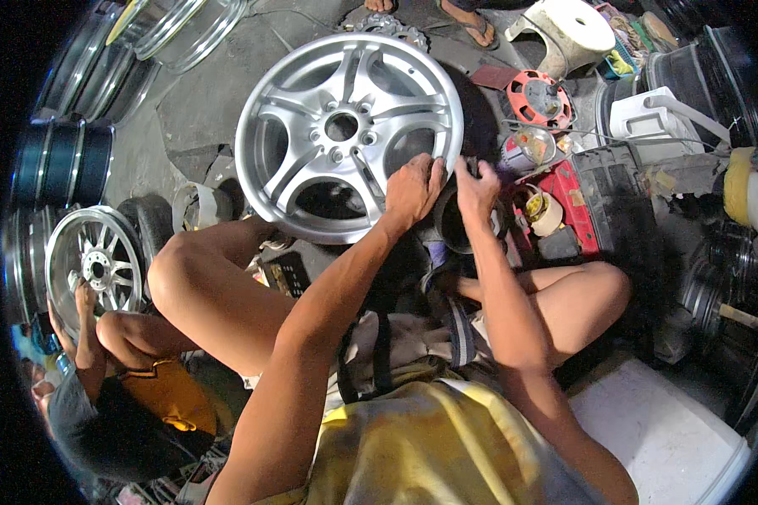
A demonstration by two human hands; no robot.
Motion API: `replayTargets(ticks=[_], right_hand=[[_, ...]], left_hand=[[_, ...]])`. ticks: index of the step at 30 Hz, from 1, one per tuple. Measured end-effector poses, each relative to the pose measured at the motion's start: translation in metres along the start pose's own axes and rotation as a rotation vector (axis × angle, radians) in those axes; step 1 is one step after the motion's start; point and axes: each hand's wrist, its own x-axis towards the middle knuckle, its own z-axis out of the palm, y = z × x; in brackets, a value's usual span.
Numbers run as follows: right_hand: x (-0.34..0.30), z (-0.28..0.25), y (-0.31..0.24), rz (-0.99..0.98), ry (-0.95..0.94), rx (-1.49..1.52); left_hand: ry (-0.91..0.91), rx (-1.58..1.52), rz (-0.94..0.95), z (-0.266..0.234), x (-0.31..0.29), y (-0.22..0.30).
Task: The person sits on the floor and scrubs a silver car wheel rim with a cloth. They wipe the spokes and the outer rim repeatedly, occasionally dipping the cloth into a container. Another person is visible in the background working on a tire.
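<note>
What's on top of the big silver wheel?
On the big silver wheel, the left hand rests at the lower-right edge, hiding the metal beneath. The right hand is beside the wheel; whether it touches is unclear.

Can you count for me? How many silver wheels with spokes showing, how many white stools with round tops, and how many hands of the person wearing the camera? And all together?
Silver spoked wheels: 2 (the large wheel in front, the smaller wheel at left)
White round-topped stool: 1
Camera wearer's hands: 2 (left hand, right hand)
Total: 5
</note>
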Motion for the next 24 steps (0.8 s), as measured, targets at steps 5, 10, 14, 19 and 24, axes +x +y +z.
replayTargets(ticks=[5,10,14,19,24], right_hand=[[-0.002,-0.003,0.001,-0.059,-0.009,0.122],[0.000,0.002,0.007,0.221,-0.056,0.115],[0.002,0.003,0.012,-0.001,0.006,0.135],[0.008,0.001,0.010,0.140,-0.074,0.159],[0.012,-0.004,0.005,0.122,-0.093,0.153]], left_hand=[[-0.005,-0.009,-0.017,0.001,-0.001,-0.001],[-0.011,-0.013,-0.034,0.002,0.000,-0.002],[-0.004,-0.021,-0.015,0.003,0.000,-0.002],[0.015,-0.035,-0.006,0.003,0.000,-0.002],[-0.020,0.007,-0.045,0.002,0.001,0.000]])
